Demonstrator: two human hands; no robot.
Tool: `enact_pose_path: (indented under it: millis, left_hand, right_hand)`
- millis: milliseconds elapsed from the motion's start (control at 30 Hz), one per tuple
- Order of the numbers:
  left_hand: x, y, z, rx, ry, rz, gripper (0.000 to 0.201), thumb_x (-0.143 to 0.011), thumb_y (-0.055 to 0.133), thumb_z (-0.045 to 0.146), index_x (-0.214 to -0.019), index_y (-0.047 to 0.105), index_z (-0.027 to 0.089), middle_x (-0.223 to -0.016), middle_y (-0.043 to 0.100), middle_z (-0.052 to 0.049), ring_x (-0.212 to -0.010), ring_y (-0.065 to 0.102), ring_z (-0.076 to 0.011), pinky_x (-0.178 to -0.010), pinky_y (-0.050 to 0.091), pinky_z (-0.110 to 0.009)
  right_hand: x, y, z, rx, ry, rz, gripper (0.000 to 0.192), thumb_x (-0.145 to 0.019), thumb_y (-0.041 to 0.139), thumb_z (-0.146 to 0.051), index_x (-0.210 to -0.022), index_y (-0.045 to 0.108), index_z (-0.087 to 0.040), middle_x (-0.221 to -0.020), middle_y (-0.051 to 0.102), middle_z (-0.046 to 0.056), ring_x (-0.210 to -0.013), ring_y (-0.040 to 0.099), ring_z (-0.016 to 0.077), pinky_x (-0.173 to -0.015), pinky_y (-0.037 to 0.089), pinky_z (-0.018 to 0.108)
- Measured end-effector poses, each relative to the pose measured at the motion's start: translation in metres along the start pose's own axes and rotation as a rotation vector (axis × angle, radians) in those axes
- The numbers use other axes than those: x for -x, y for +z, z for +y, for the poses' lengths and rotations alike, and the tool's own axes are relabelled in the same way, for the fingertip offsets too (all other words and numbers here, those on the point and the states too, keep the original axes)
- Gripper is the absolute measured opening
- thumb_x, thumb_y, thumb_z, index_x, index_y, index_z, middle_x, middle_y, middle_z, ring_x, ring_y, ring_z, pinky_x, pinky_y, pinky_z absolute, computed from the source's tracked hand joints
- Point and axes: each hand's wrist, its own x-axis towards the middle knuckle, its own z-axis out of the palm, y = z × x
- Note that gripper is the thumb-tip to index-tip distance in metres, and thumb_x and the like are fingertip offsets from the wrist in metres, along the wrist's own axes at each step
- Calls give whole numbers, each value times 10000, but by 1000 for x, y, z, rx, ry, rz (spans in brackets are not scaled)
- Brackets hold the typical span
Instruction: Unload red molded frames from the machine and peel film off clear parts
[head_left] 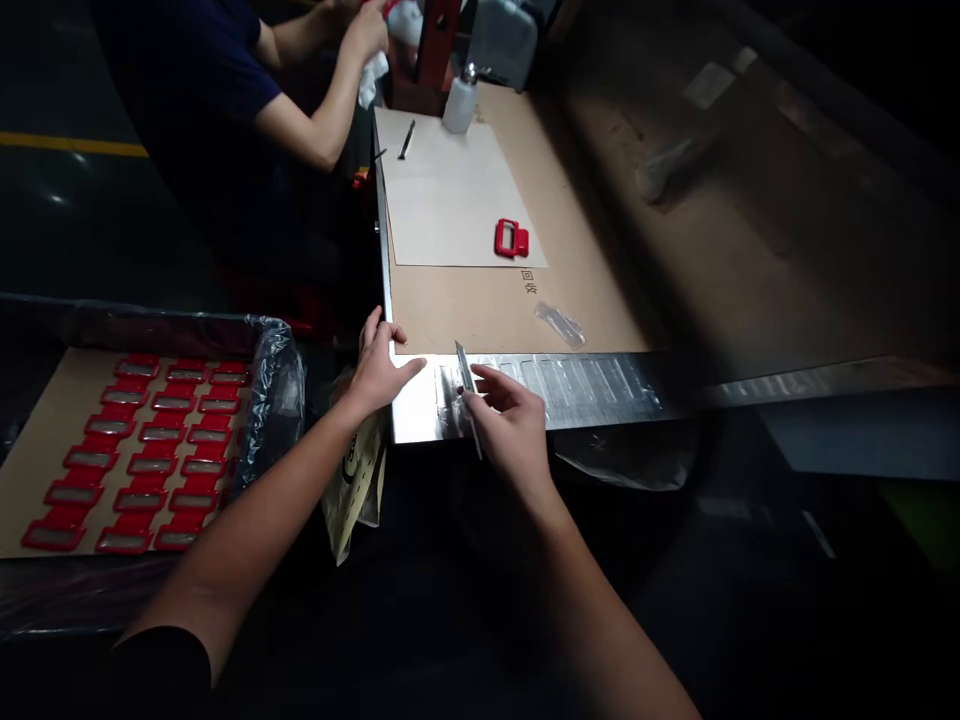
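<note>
My left hand [379,365] rests on the near left corner of the table [480,310], fingers spread on the shiny metal edge strip [585,390]. Beside it, my right hand [506,425] holds a thin metal blade tool [466,385], its tip pointing away from me over the strip. Rows of clear film pieces lie along the strip to the right of the tool. A single red plastic part [511,239] sits on a white sheet [450,195] farther back on the table.
A tray [45,430] at my left holds several rows of red parts on cardboard, wrapped in plastic. A person in a dark shirt [202,110] works at the far left end, near a white bottle [460,100]. A yellow bag [356,490] hangs under the corner.
</note>
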Motion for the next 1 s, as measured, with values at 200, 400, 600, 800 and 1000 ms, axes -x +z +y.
enact_pose_path:
  millis: [200,400,600,800,1000]
  left_hand:
    - [-2,7,-7,166,24,28,362,-759,759,217,-960,458,230,-1550,349,-153,-1541,246,-272,-1240,252,-426]
    - [-3,8,-8,181,18,36,357,-759,749,250,-973,464,235,-1486,403,-126,-1538,245,-264,-1233,267,-410]
    - [-2,8,-8,202,35,49,339,-758,730,266,-968,466,232,-1455,419,-119,-1528,264,-258,-1213,299,-376]
    - [-3,5,-4,145,15,54,326,-763,737,257,-950,470,240,-1415,462,-93,-1503,313,-249,-1194,340,-367]
    - [-3,2,-3,124,29,38,326,-776,747,274,-949,474,239,-1415,464,-89,-1466,373,-259,-1192,343,-381]
  right_hand:
    - [8,22,-10,576,-237,-66,380,-891,589,-241,-1238,733,-179,-846,682,41,-700,591,152,-727,478,292]
    - [17,29,-25,828,-235,-103,367,-911,542,-225,-1235,714,-215,-831,629,26,-649,536,149,-648,393,281]
    - [19,28,-31,864,-208,-161,322,-928,525,-210,-1197,703,-216,-844,606,23,-677,539,153,-668,387,272]
    - [16,31,-34,945,-168,-190,324,-959,485,-204,-1237,652,-199,-976,652,58,-757,588,177,-674,380,278]
    - [17,33,-37,1005,-140,-234,363,-979,460,-210,-1300,627,-203,-1013,657,75,-738,587,177,-658,381,277]
